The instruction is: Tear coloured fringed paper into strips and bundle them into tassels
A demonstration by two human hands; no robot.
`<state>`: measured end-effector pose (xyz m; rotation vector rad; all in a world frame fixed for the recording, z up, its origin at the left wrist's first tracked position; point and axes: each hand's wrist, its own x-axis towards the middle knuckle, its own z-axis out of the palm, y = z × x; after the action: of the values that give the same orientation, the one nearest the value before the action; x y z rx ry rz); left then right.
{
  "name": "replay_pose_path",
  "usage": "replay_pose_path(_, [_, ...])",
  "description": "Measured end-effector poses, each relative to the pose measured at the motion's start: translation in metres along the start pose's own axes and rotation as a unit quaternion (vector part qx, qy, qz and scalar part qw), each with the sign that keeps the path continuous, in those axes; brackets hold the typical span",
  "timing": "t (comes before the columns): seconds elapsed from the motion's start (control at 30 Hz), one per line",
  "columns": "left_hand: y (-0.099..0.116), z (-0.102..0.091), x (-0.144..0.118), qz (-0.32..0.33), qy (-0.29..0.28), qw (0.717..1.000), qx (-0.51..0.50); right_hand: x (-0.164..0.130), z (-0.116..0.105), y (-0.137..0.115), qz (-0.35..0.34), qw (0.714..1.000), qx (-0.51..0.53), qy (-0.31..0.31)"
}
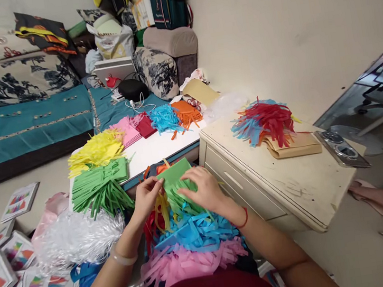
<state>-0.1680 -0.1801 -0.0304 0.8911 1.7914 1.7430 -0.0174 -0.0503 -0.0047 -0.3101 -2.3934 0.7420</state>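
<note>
A sheet of green fringed tissue paper [172,174] lies over my lap, its upper part uncut and its lower part cut into strips. My left hand [148,195] pinches its left edge between thumb and fingers. Over the right side of the strips is my right hand [203,187], thumb and fingers curved but apart, touching the paper. Beneath, blue fringed paper [204,231] and pink fringed paper [191,261] are heaped on my lap. Some red and yellow strips [159,218] show beside my left wrist.
A white table [149,152] ahead bears green fringe [100,186], yellow fringe [97,152], and pink, red, blue and orange stacks. On the cream cabinet [229,152] at right lie a mixed tassel bunch [267,120] and a brown packet [294,145]. White shiny fringe [79,237] sits left. Another person's foot [374,195] shows right.
</note>
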Motion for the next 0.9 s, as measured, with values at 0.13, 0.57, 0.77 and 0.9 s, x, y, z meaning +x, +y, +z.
replay_pose_path(0.13, [-0.001,-0.001,0.001,-0.002,0.002,1.0,-0.018,-0.016,0.004,-0.014,-0.009,0.994,-0.07,-0.078])
replay_pose_path(0.57, [-0.01,-0.005,-0.002,-0.014,-0.04,0.996,-0.073,0.024,-0.018,0.006,0.054,0.989,0.076,-0.116])
replay_pose_path(0.77, [-0.002,0.002,0.001,-0.012,-0.022,0.996,-0.084,0.008,-0.016,-0.004,0.003,0.995,-0.089,-0.052])
replay_pose_path(0.9, [0.0,0.002,0.0,-0.007,-0.03,0.996,-0.086,-0.003,-0.01,-0.013,-0.066,0.994,-0.061,-0.068])
